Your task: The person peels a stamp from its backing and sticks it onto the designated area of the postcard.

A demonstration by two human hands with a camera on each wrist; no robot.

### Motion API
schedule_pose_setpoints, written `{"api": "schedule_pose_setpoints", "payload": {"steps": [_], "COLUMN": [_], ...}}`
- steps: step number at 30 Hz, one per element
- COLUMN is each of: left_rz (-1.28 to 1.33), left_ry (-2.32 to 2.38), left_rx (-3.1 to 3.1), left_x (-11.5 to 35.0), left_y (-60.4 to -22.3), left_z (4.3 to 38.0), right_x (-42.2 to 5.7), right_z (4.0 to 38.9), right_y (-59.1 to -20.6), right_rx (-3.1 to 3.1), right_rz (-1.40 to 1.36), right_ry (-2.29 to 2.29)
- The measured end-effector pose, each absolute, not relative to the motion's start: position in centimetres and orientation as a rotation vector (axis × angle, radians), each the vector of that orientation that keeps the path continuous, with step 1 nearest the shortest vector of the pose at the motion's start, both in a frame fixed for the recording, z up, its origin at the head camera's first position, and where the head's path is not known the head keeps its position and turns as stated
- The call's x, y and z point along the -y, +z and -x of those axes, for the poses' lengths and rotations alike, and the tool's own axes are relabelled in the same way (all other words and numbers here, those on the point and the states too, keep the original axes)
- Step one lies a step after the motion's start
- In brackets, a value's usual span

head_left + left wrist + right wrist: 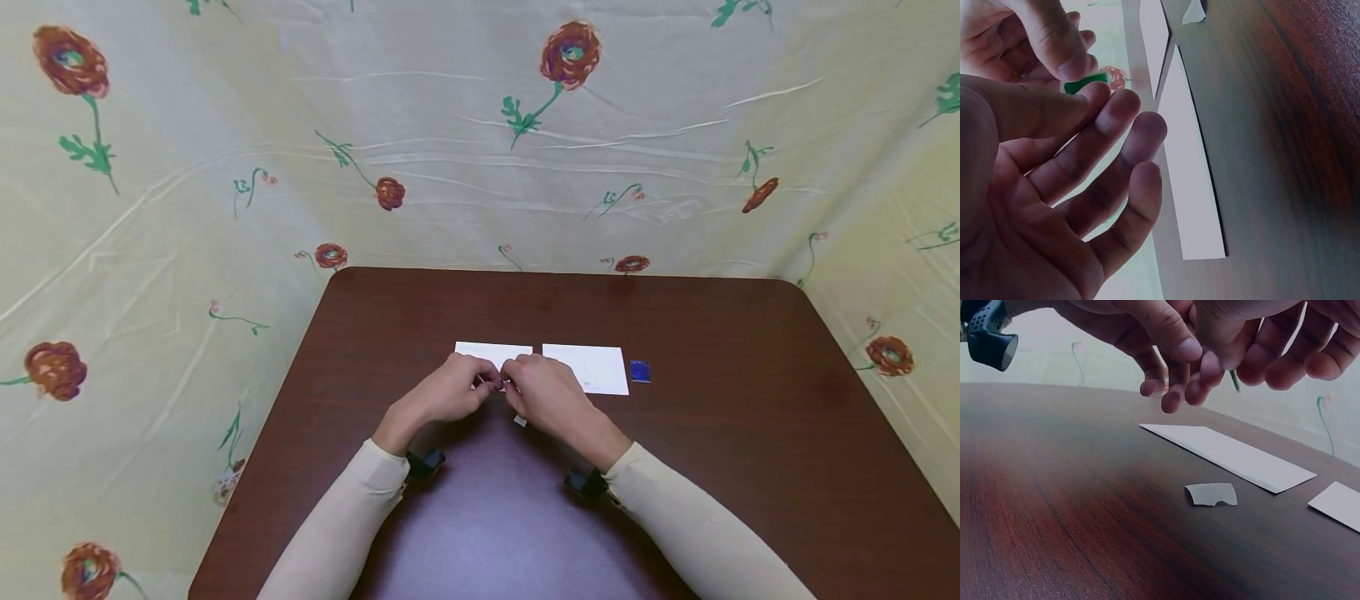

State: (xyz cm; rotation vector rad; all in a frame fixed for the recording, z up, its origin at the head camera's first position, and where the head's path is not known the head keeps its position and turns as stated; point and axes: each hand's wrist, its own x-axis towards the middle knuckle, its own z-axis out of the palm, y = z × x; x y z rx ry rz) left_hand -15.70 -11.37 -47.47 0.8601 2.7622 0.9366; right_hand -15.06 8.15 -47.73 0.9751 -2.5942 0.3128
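Both the left hand and the right hand pinch a small green strip between thumb and fingers, above the dark brown wood-grained surface, near two white rectangular cards and a torn pale scrap.

Two cards, one scrap, one blue square, one green piece
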Motion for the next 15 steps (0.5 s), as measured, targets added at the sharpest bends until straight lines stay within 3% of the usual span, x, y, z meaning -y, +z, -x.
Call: {"api": "schedule_pose_setpoints", "payload": {"steps": [15], "left_rz": [-0.797], "left_ry": [0.979], "left_rx": [-2.853], "left_x": [11.57], "left_y": [-47.45], "left_z": [15.74], "right_x": [-8.35], "right_z": [15.16], "right_y": [-47.32], "right_rx": [2.608], "right_rz": [-0.93], "right_ry": [0.359]}}
